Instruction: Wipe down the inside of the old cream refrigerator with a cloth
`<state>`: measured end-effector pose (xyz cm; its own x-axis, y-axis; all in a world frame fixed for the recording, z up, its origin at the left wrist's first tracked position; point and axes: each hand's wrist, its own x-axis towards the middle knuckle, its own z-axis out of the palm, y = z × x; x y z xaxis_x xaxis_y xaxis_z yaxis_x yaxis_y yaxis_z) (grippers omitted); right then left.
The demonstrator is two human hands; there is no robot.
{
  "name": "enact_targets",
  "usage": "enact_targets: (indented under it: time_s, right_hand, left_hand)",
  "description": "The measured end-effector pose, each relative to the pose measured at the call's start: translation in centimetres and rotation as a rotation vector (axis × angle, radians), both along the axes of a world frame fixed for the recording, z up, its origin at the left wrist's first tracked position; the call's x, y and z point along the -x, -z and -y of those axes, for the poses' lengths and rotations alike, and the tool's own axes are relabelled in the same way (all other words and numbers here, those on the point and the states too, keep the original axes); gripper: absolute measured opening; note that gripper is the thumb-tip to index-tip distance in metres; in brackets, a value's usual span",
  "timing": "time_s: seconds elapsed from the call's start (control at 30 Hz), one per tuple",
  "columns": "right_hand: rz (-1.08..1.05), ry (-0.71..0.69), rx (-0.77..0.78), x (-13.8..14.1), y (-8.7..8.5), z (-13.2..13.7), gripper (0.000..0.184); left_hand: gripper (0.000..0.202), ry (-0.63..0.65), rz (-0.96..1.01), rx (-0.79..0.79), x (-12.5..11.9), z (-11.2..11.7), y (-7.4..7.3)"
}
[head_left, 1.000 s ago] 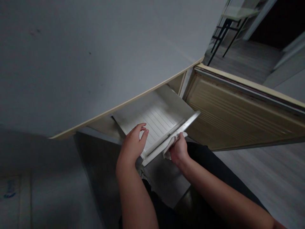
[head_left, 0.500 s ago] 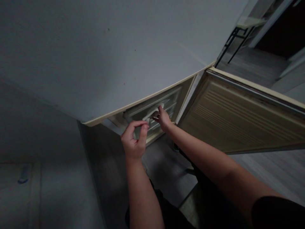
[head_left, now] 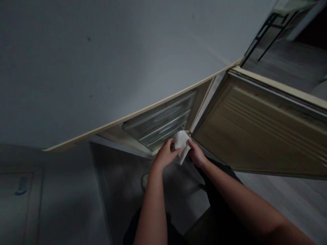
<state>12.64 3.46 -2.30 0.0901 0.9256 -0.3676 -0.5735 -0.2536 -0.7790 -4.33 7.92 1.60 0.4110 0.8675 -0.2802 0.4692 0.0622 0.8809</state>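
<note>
Fingers [head_left: 176, 152] on white cloth [head_left: 182, 139], probably

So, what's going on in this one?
A person is holding a white cloth in both bare hands, the left hand on one side of it and the right hand on the other. The hands are near a ridged panel at the lower right end of its frame. To the right, a door with a ridged inner face stands open, and neither hand grips it.
</note>
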Motion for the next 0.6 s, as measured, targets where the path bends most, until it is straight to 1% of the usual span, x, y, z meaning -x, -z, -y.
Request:
enact_targets:
  time_s: [0.07,0.13,0.17,0.27,0.3,0.33,0.4,0.43,0.47,0.5,0.57,0.6]
  right_hand:
    - [-0.011,0.025,0.02,0.1,0.0,0.1,0.058]
    - [0.065,0.023,-0.021,0.4,-0.4,-0.4,0.053]
    - [0.116,0.015,-0.043,0.5,-0.6,-0.8,0.051]
    - [0.272,0.001,-0.051,0.5,-0.7,-1.6,0.047]
    - [0.339,0.027,-0.037,0.5,-0.6,-1.7,0.045]
    - [0.417,0.079,-0.019,0.4,-0.4,-1.7,0.043]
    - [0.568,0.216,0.009,0.6,-0.1,-1.5,0.04]
    - [0.625,0.253,-0.001,0.8,0.0,-1.2,0.037]
    - [0.655,0.233,-0.034,1.1,0.1,-1.0,0.032]
    - [0.648,0.15,-0.08,1.5,0.1,-0.7,0.027]
    - [0.524,-0.099,-0.15,2.3,0.0,-0.3,0.018]
    - [0.445,-0.199,-0.149,2.7,0.0,-0.2,0.016]
  left_hand:
    - [0.062,-0.01,0.02,0.105,-0.8,0.1,0.0]
    - [0.061,-0.065,0.069,0.173,-1.2,0.0,-0.3]
    - [0.059,-0.099,0.09,0.176,-1.2,-0.2,-0.4]
    - [0.041,-0.187,0.083,0.083,-0.6,-1.0,-0.4]
    - [0.036,-0.213,0.059,0.035,-0.4,-1.2,-0.4]
    - [0.033,-0.25,0.029,-0.021,-0.2,-1.3,-0.3]
    - [0.032,-0.347,-0.032,-0.14,-0.1,-1.5,-0.1]
    - [0.032,-0.393,-0.044,-0.18,-0.2,-1.5,-0.1]
    - [0.031,-0.426,-0.033,-0.196,-0.5,-1.5,0.0]
    - [0.029,-0.44,0.003,-0.186,-0.9,-1.6,0.0]
    - [0.031,-0.422,0.107,-0.111,-1.9,-1.8,0.1]
    - [0.033,-0.41,0.147,-0.075,-2.5,-1.9,0.2]
